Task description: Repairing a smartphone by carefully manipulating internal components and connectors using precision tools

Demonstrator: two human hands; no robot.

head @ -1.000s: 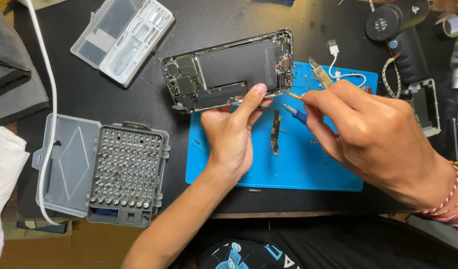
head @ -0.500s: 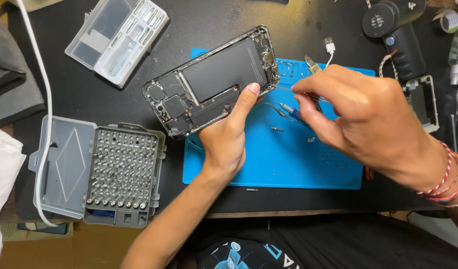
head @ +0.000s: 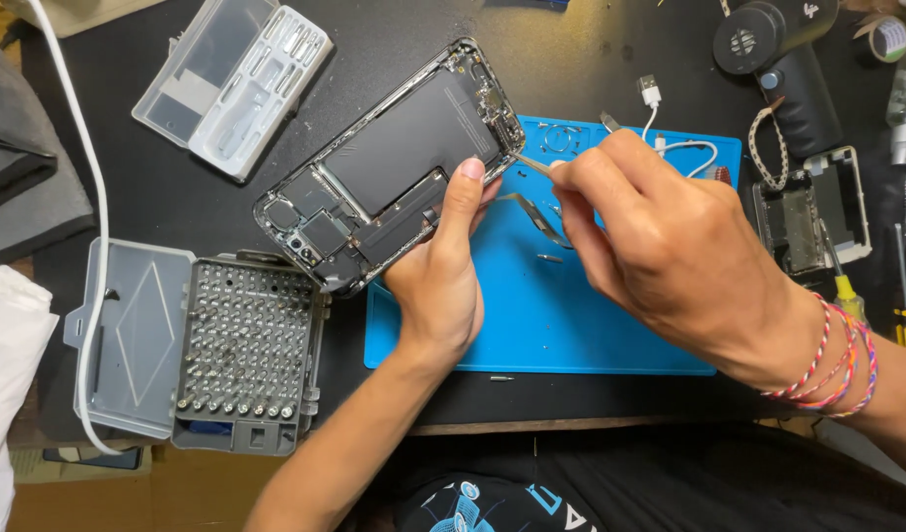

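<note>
Bit set (head: 241, 355) sits nearest me, lid flipped open, left of blue mat (head: 532, 325). My left hand (head: 438, 286) lies on mat edge, fingers together, thumb pressed on rim of opened phone (head: 394, 167). Phone sits tilted, half on mat, half on black desk. My right hand (head: 670, 246) pinched tight on tweezers (head: 532, 166), tips at phone's right edge. Clear plastic case (head: 231, 84) further back, top left.

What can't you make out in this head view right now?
- Tweezers: the right hand covers all but the tip.
- Tip's contact with the opened phone: too small to tell.
- Left hand: fingers under the phone hidden.
- Screwdriver: cut by right edge.
</note>
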